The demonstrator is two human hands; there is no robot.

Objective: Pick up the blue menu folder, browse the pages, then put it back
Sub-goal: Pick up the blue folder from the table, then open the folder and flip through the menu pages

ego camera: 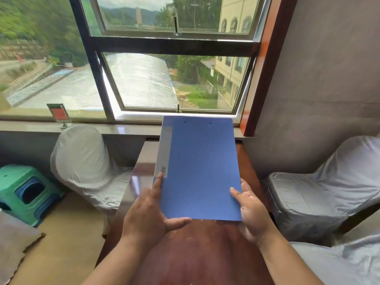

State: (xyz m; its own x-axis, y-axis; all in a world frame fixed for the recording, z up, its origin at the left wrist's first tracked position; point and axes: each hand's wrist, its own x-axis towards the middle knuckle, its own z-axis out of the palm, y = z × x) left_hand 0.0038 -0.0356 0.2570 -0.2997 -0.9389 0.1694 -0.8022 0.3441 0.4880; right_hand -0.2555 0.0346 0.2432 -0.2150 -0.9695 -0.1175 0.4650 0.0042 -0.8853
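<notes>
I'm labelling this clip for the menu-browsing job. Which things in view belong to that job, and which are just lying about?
Part of the job:
blue menu folder, closed
left hand and right hand, holding its near corners
wooden table beneath it

Just lying about:
covered chairs
green stool
sign stand on the windowsill

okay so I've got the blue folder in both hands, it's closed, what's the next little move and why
Probably open the cover. The blue menu folder is shut, held over the wooden table by the left hand and the right hand, so no pages show.
</notes>
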